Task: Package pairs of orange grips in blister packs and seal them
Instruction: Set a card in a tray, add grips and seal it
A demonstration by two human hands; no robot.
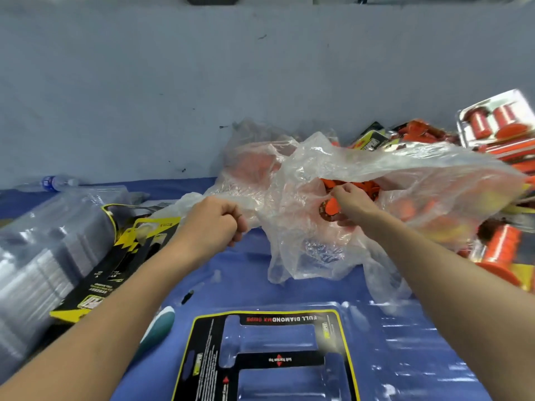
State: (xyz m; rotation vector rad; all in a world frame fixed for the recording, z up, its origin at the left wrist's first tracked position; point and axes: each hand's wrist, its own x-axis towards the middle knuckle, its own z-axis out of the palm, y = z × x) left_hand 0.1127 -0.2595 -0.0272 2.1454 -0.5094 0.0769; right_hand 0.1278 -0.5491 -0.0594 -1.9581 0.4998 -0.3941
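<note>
While the left grip (214, 224) is balled tight round a fold of the clear bag (405, 169) at its left edge, the right grip (351, 204) is inside the bag's mouth. Its fingers are curled and pinching an orange grip (328, 212), whose flanged end shows just below the thumb. More orange pieces (356, 185) lie in the bag just behind that hand, blurred by the plastic.

The bag rests crumpled on the blue counter (246, 270), near the grey wall (173, 82). Nearest the person, an open blister pack (419, 342) lies flat with a black and yellow card (278, 319) in it, and the blue shows through the card's two cut-outs.

At the left, a stack of clear blisters (43, 250) leans over, with loose cards (124, 256) lying against it. A water bottle (55, 182) lies on its side behind the stack. A teal object (162, 322) sits just beside the left forearm; what it is I cannot tell. At the right, sealed packs (498, 120) holding orange pairs are piled beyond the bag, and another pack (500, 250) lies beside the right forearm.
</note>
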